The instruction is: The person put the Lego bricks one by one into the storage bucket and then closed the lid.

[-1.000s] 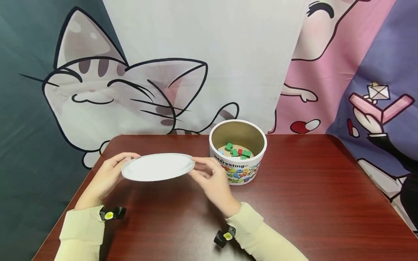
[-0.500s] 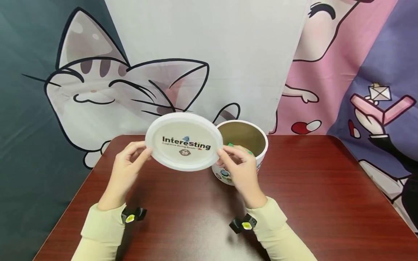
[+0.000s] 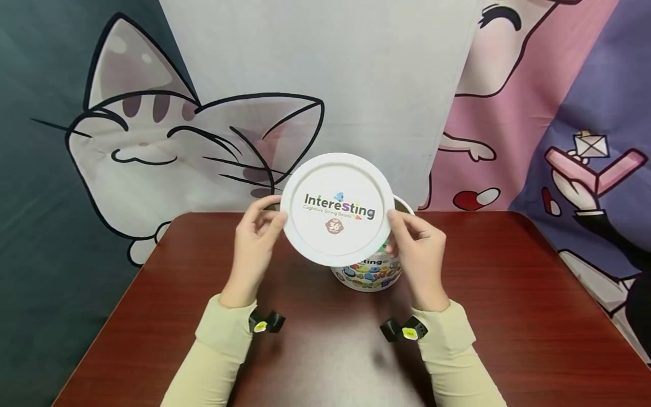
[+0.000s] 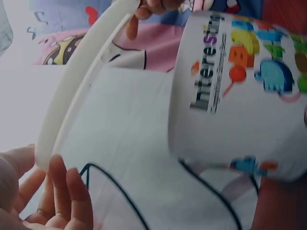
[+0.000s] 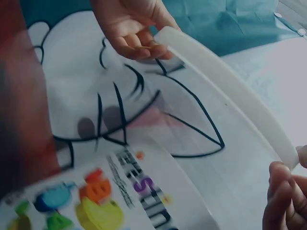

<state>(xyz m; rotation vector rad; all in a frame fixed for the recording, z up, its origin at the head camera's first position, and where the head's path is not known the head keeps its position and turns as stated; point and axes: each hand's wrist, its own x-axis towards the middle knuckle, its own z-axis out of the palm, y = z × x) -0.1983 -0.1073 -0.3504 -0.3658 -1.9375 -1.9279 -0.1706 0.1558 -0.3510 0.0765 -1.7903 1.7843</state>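
Note:
Between both hands a round white lid [image 3: 335, 240] printed "Interesting" is held up, its printed face toward the head camera. My left hand [image 3: 254, 246] pinches its left edge and my right hand [image 3: 421, 254] pinches its right edge. Behind and below the lid stands a white tub [image 3: 368, 277] with the same word and colourful bead pictures, mostly covered by the lid in the head view. A bit of green shows at its opening by the right fingers. In the left wrist view the lid [image 4: 72, 86] appears edge-on, apart from the tub [image 4: 244, 96].
The tub stands on a dark red-brown table [image 3: 508, 316], toward its back edge. A cloth backdrop [image 3: 386, 85] with cartoon animals hangs behind the table. Dark wrist cameras are strapped at both sleeves.
The lid has moved right and up from the table's left side to in front of the tub. It has tilted up, turning its printed face into view. Both hands moved with it.

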